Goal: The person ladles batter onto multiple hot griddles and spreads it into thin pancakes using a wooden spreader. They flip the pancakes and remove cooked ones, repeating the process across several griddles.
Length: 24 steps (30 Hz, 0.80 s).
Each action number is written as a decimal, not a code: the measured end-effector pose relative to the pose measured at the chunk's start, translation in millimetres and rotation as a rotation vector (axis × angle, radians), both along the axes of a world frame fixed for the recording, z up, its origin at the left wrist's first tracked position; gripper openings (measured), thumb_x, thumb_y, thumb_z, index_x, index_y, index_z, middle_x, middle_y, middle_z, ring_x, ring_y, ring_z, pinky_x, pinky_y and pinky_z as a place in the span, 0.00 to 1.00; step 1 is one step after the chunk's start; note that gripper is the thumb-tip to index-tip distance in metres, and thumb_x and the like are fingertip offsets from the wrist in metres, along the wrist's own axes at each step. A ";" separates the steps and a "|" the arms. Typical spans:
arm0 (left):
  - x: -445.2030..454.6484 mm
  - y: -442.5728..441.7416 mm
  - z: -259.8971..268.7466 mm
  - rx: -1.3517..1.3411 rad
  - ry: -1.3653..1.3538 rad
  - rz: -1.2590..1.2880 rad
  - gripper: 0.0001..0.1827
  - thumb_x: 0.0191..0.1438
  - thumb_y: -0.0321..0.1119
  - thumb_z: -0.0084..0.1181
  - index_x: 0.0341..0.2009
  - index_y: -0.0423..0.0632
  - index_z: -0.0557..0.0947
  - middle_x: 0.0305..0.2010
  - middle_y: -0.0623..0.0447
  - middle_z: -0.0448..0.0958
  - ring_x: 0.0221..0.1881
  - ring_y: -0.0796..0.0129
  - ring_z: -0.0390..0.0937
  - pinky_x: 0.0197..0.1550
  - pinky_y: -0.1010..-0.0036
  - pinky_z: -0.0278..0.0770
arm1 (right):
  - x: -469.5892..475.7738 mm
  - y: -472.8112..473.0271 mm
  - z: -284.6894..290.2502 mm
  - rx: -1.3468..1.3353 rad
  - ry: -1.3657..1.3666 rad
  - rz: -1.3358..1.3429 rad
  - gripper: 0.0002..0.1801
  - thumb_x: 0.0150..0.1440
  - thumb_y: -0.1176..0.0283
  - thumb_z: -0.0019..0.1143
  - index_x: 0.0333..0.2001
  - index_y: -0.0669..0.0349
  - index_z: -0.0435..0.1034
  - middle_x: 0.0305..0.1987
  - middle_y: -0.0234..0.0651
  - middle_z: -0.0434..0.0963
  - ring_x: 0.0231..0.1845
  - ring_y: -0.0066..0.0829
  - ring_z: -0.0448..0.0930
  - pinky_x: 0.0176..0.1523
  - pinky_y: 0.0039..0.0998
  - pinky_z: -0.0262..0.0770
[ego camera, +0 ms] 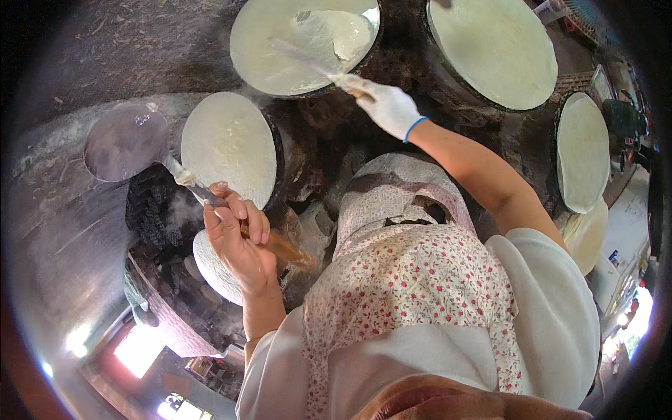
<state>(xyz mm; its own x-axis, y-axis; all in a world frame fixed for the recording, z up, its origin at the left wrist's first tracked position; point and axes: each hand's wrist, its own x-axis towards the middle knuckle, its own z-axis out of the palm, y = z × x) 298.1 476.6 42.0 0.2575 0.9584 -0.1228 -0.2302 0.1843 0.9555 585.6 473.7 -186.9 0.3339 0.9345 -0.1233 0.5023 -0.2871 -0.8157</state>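
Observation:
My bare left hand (239, 236) grips the handle of a round, shallow metal ladle (126, 142); the handle's wooden end slants down past my wrist. The ladle's bowl is held out to the left, beside a round griddle covered by a pale thin sheet (228, 147). My right hand (386, 105), in a white knit glove with a blue cuff, holds a thin, blurred spreading tool (302, 55). That tool reaches over the top-centre griddle, where a layer of pale batter (273, 68) lies with a wetter, thicker patch (352, 34) at its right.
More pale round sheets lie on griddles at the top right (493, 52), the far right (583, 152) and the lower left (215, 268). A pale sheet (588, 239) hangs near a white surface (625, 226). Dark, sooty stove top (310, 126) runs between griddles. A fan (588, 21) stands top right.

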 end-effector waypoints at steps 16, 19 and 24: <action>20.5 4.2 -10.0 -0.049 -0.041 -0.012 0.15 0.77 0.39 0.48 0.60 0.43 0.72 0.35 0.58 0.67 0.21 0.81 0.58 0.21 0.83 0.59 | 51.4 -12.4 -8.0 0.065 -0.024 -0.184 0.23 0.68 0.59 0.55 0.67 0.36 0.73 0.52 0.49 0.84 0.49 0.54 0.86 0.50 0.49 0.84; 22.0 3.0 -13.8 -0.052 -0.045 -0.010 0.15 0.77 0.38 0.48 0.60 0.44 0.73 0.34 0.58 0.67 0.21 0.81 0.58 0.21 0.83 0.59 | 39.3 3.9 8.5 0.083 0.067 -0.154 0.22 0.68 0.58 0.54 0.66 0.37 0.73 0.52 0.51 0.84 0.50 0.58 0.84 0.53 0.50 0.82; 35.2 -1.5 -6.7 -0.098 0.014 0.039 0.14 0.78 0.40 0.46 0.59 0.45 0.73 0.34 0.59 0.66 0.20 0.81 0.58 0.21 0.83 0.59 | 28.4 -35.0 -39.1 0.163 0.239 -0.210 0.26 0.68 0.68 0.57 0.69 0.38 0.72 0.65 0.36 0.81 0.65 0.41 0.82 0.68 0.35 0.77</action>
<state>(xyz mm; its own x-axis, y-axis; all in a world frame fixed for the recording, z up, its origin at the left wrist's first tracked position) 333.3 475.1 35.3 0.2182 0.9509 -0.2195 -0.2254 0.2680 0.9367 614.0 438.7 -226.0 0.5009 0.8621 -0.0764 0.2355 -0.2207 -0.9465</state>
